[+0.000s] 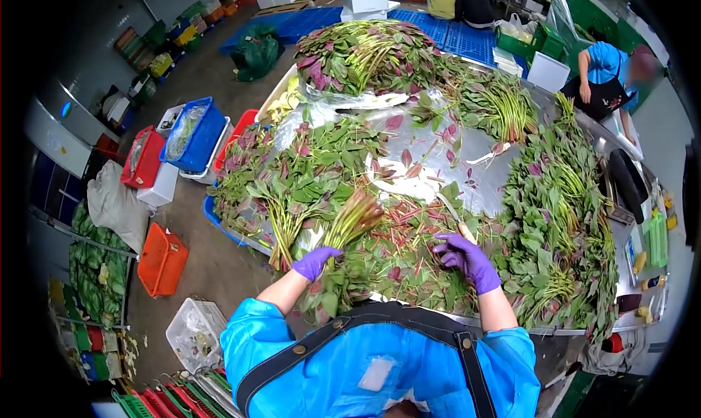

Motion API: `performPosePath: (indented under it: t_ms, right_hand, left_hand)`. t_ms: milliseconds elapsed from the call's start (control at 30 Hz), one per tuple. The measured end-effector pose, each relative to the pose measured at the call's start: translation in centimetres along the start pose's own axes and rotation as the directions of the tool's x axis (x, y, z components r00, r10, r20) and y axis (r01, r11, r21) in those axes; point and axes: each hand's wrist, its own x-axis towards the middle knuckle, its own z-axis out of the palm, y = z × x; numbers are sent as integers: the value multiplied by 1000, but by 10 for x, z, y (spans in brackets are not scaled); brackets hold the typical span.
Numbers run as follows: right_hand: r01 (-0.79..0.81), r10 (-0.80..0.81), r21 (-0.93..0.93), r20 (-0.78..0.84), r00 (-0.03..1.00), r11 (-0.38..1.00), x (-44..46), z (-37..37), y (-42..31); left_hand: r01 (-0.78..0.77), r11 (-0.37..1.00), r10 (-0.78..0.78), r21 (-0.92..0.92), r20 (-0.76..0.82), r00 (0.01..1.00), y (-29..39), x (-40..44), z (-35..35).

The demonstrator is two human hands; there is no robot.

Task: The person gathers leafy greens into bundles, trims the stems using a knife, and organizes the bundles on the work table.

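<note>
My left hand (316, 262), in a purple glove, is closed around a bunch of leafy greens (353, 219). The cut reddish-green stem ends point up and away, and the leaves hang down towards me. My right hand (471, 261), also gloved in purple, is over the trimmings with its thumb and forefinger apart. A knife (460, 223) with a pale handle juts out from its far side, blade pointing away; the other fingers, partly hidden, appear to hold the handle. Short red stem pieces (401, 235) and loose leaves lie between my hands.
Piled greens (558, 228) line the table's right side, with a large heap (365, 56) at the back. White plastic film (409, 181) lies mid-table. Left on the floor are an orange crate (162, 261) and a blue crate (193, 135). A co-worker (606, 78) stands at the far right.
</note>
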Motion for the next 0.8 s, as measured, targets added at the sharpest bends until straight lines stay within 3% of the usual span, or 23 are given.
performPosePath:
  t_ms: [33, 67, 167, 233, 267, 367, 467, 600, 633, 733, 767, 800]
  right_hand:
    - [-14, 14, 12, 20, 1000, 1000, 7, -3, 7]
    - [-1, 0, 16, 18, 1000, 1000, 9, 2, 4]
    - [33, -32, -179, 9, 999, 983, 14, 23, 6]
    - [47, -44, -257, 17, 999, 965, 19, 50, 5]
    - [60, -57, -288, 17, 998, 956, 22, 65, 4]
    - [346, -328, -383, 114, 938, 856, 45, 90, 15]
    - [355, -382, -363, -4, 924, 861, 60, 108, 30]
    - [403, -543, -562, -100, 834, 722, 55, 121, 38]
    - [447, -613, -595, -98, 784, 668, 51, 126, 36]
    - [379, -606, -718, -74, 792, 583, 54, 129, 37]
    - [376, -513, -561, -103, 852, 738, 66, 117, 44]
    - [455, -556, -388, -206, 805, 802, 71, 107, 41]
  left_hand:
    - [257, 952, -273, -165, -77, 959, 2, -4, 3]
    - [324, 740, -344, -589, 82, 935, 15, -15, 10]
    - [313, 743, -337, -592, 73, 939, 65, -32, 26]
    - [134, 900, -148, -416, -2, 989, 75, -33, 28]
    - [134, 901, -146, -413, 3, 989, 89, -35, 33]
    - [-65, 955, 46, -291, -72, 996, 127, -40, 53]
    - [-24, 987, 20, -161, -25, 999, 140, -42, 58]
    - [-174, 984, 172, -26, -64, 983, 148, -38, 69]
    - [-143, 990, 142, -7, -56, 988, 149, -37, 70]
    - [-163, 986, 163, 26, -11, 987, 154, -36, 81]
    - [-152, 985, 154, 86, -20, 988, 154, -35, 79]
    - [-154, 984, 156, 87, -16, 988, 155, -35, 77]
